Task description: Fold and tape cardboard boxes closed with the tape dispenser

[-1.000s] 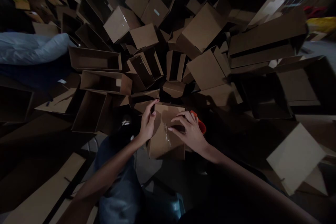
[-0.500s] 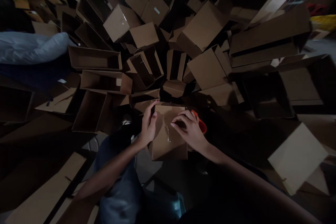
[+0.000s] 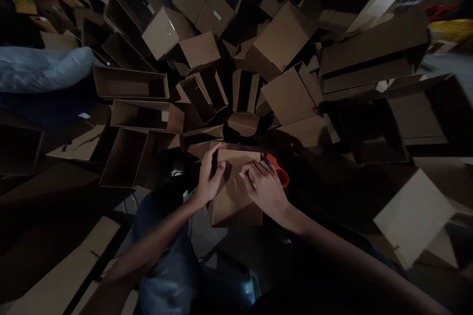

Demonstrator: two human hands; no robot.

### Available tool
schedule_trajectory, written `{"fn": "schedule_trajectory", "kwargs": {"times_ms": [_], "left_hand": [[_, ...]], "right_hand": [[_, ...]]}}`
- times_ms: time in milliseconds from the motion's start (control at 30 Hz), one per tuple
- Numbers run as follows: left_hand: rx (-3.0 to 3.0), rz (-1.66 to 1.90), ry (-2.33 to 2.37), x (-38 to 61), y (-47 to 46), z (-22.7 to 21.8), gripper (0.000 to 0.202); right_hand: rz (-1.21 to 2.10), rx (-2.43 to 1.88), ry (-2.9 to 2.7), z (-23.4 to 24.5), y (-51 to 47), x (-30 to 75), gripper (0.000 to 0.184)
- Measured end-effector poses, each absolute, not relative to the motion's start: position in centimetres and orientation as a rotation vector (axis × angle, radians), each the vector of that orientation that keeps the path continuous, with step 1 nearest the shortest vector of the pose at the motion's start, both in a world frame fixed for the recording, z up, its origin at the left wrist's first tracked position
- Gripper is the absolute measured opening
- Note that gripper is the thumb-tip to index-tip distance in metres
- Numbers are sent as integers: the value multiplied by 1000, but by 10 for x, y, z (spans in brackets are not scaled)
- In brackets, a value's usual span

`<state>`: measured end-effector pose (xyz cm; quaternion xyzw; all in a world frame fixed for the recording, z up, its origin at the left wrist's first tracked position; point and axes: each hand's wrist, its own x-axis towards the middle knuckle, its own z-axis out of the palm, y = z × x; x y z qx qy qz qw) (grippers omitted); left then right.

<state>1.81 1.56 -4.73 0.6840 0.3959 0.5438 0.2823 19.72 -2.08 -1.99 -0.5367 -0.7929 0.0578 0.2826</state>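
A small closed cardboard box (image 3: 236, 209) stands in front of me, above the floor. My left hand (image 3: 210, 177) lies along its left side, fingers stretched towards the far corner and thumb lifted over the top face. Over the right part of the top, my right hand (image 3: 264, 184) is closed, thumb and fingertips pinched together. Whatever sits in that pinch is too small or hidden to make out. A thin shiny strand (image 3: 235, 185) shows on the box top beside these fingertips. Just past the right hand is an orange object with a blue part (image 3: 279, 172), partly covered by the hand.
Many open cardboard boxes (image 3: 133, 81) are heaped ahead and to both sides. A pale cardboard panel (image 3: 414, 219) lies to the right. At far left a person's grey sleeve (image 3: 48, 69) reaches in. Below the box is a teal plastic item (image 3: 251, 288).
My right hand has turned and its fingers have curled in closer. The strand on the box top looks shorter and thinner. My left thumb has shifted inward over the top.
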Motion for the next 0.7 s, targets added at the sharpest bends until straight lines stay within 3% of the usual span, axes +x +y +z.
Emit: {"fn": "schedule_trajectory", "kwargs": {"times_ms": [367, 700], "left_hand": [[1809, 1508, 1135, 15, 17, -50, 46], [1873, 1512, 1127, 17, 16, -48, 43]], "right_hand": [[498, -1296, -1894, -17, -14, 210, 14], [433, -1343, -2000, -17, -17, 210, 11]]}}
